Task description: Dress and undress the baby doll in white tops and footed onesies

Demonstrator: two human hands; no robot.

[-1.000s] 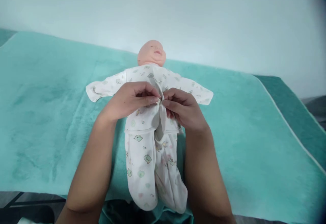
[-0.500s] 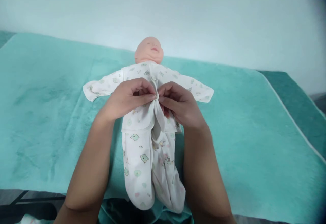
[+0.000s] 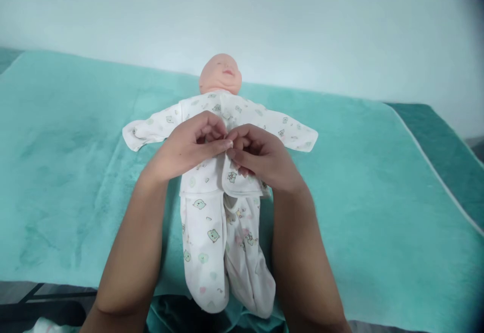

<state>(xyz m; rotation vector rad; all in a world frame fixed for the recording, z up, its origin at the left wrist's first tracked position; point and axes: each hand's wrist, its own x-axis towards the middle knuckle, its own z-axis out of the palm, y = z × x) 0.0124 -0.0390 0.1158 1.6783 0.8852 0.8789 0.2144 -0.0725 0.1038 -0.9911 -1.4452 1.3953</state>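
A baby doll lies on its back, arms spread, in a white printed jacket and matching footed pants. My left hand pinches the jacket's front edge at mid-chest. From the other side my right hand pinches the right front panel, its fingertips meeting those of the left. Whatever fastener lies between the fingertips is hidden. Below the hands, the right panel's rounded lower corner laps over the left one. The jacket's two sleeves reach out flat to either side.
A turquoise plush cover lies under the doll, with a darker green cloth at the right. Behind rises a pale wall. Some light fabric shows at the bottom left corner.
The jacket's front edges, lifted and folded up between my fingers before, now lie flatter and overlap. My right hand has shifted slightly left, and its fingertips touch the left ones.
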